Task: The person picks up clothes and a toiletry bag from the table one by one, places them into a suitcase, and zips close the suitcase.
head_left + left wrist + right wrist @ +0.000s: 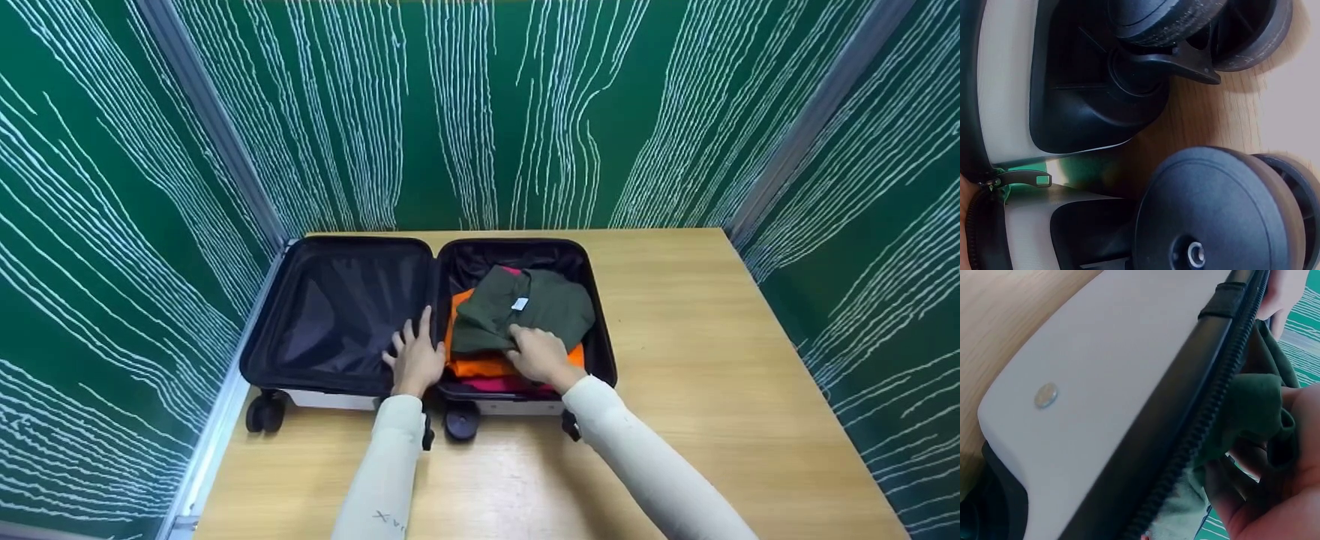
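An open suitcase lies flat with its two halves side by side. In the right half, a dark green garment with a small white label rests crumpled on orange cloth and pinkish-red cloth. My right hand grips the green garment's near edge; in the right wrist view its folds pass between thumb and curled fingers. With fingers spread, my left hand rests at the inner edge of the left half, by the hinge side.
Dark lining shows in the left half. Black wheels stick out from the near side, and a zipper pull hangs between the halves. The wooden table is bounded by green walls with white wavy lines.
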